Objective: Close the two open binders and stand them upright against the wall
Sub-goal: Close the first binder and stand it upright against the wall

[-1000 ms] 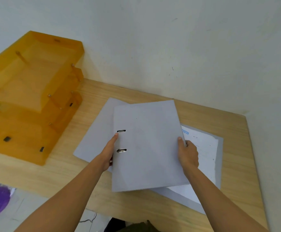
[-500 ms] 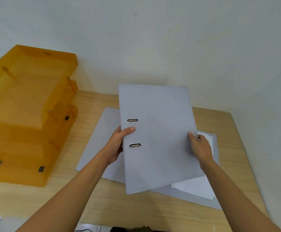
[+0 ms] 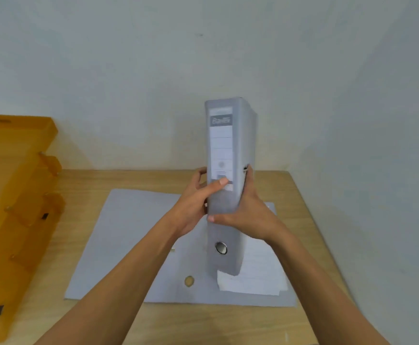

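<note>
The closed grey binder (image 3: 229, 150) is held upright in the air, spine toward the camera, its white spine label blurred and a round metal finger ring low on the spine. Its bottom end hangs just above a stack of white paper (image 3: 255, 272), and I cannot tell whether it touches. Its top reaches up across the pale wall (image 3: 128, 70) at 12 o'clock.

Both hands clamp it. The left hand (image 3: 194, 205), at 9 o'clock of the spine, wraps the left cover with its thumb laid across the label. The right hand (image 3: 249, 212), at 3 o'clock, presses the right cover with its thumb crossing the spine below the left thumb.

Beneath, the second binder (image 3: 128, 245) lies open and flat on the wooden desk (image 3: 310, 245), its grey inside showing, a round hole near its near edge at 6 o'clock, the paper stack on its right half.

Well off at 9 o'clock stand stacked orange translucent letter trays (image 3: 16, 195), beside the open binder but apart from it
</note>
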